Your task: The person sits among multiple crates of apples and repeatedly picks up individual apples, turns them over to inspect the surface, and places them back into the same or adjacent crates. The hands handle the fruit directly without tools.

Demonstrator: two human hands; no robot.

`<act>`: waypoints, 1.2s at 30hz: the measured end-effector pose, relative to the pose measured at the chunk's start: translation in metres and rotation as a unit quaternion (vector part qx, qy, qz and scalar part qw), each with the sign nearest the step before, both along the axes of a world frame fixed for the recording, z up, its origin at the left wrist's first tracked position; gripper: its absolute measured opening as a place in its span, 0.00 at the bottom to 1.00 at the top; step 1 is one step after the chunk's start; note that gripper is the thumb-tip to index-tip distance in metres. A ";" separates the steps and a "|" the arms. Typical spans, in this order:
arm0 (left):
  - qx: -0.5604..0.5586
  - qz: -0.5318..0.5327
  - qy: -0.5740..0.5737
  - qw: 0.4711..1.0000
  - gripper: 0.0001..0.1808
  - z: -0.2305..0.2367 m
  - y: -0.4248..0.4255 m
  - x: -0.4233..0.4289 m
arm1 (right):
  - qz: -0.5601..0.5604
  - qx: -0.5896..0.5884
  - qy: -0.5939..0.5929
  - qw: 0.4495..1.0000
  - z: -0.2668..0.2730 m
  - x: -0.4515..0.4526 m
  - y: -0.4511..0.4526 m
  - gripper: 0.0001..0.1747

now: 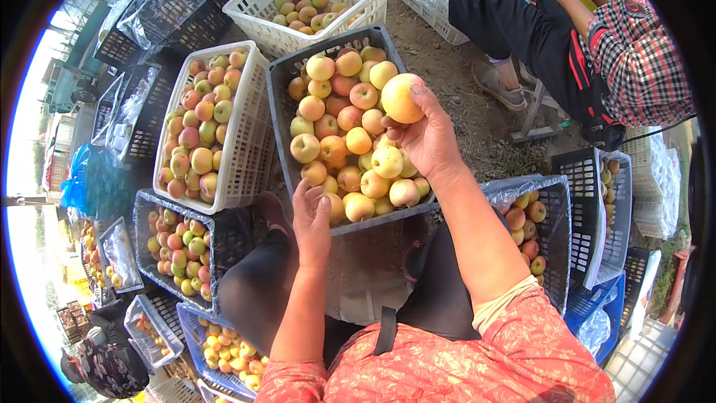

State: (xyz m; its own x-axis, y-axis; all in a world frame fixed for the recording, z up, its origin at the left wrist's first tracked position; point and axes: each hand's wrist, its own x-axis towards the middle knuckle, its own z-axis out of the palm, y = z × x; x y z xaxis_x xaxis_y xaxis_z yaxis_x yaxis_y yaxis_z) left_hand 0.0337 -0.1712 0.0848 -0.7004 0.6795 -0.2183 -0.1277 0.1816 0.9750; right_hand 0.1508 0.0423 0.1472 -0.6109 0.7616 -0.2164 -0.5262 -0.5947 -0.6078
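Observation:
My right hand (429, 137) grips a large yellow apple (403, 98) between thumb and fingers, raised over the right side of a dark grey plastic crate (279, 123). Below it, the crate is filled with yellow and reddish apples (363, 96), some with blemished skins. At the crate's near left rim is my left hand (312, 224), thumb apart from the fingers and nothing visible in its grasp. Its fingertips are beside an apple (335, 208); whether they touch it I cannot tell.
A full white crate (254, 106) stands close on the left; another white crate (263, 28) is beyond. Lined crates of apples flank my knees, left (210, 257) and right (562, 235). A person (632, 67) sits at upper right, holding an apple. Another person (106, 355) is at lower left.

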 end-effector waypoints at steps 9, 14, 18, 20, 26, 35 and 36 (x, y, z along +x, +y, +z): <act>-0.317 -0.410 0.047 0.854 0.17 -0.059 -0.107 0.109 | 0.025 0.013 -0.034 0.999 -0.021 0.000 0.002 0.30; -0.388 -0.619 0.029 0.682 0.18 -0.111 -0.132 0.142 | 0.039 0.024 -0.026 0.999 -0.021 0.001 -0.002 0.29; -0.332 -0.654 -0.138 0.665 0.18 -0.121 -0.145 0.141 | 0.044 0.011 -0.037 0.998 -0.012 0.019 -0.023 0.29; -0.325 -0.637 -0.222 0.663 0.19 -0.124 -0.146 0.143 | 0.058 0.007 -0.034 0.998 -0.005 0.033 -0.035 0.29; -0.312 -0.733 -0.197 0.571 0.23 -0.140 -0.130 0.138 | 0.033 -0.046 -0.079 0.995 -0.004 0.023 -0.021 0.34; -0.295 -0.764 -0.189 0.542 0.26 -0.162 -0.120 0.083 | 0.019 -0.109 -0.117 0.987 -0.027 -0.044 0.063 0.35; -0.283 -0.775 -0.175 0.538 0.26 -0.159 -0.114 0.072 | 0.006 -0.093 -0.133 0.987 -0.028 -0.048 0.071 0.34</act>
State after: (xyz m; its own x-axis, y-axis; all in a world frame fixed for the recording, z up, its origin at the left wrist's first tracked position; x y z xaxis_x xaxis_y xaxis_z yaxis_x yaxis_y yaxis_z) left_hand 0.1056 -0.2848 -0.0746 0.7623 0.1436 -0.6311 0.4469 0.5886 0.6737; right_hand 0.1032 0.1136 0.1196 -0.5216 0.6875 -0.5052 -0.3553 -0.7134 -0.6040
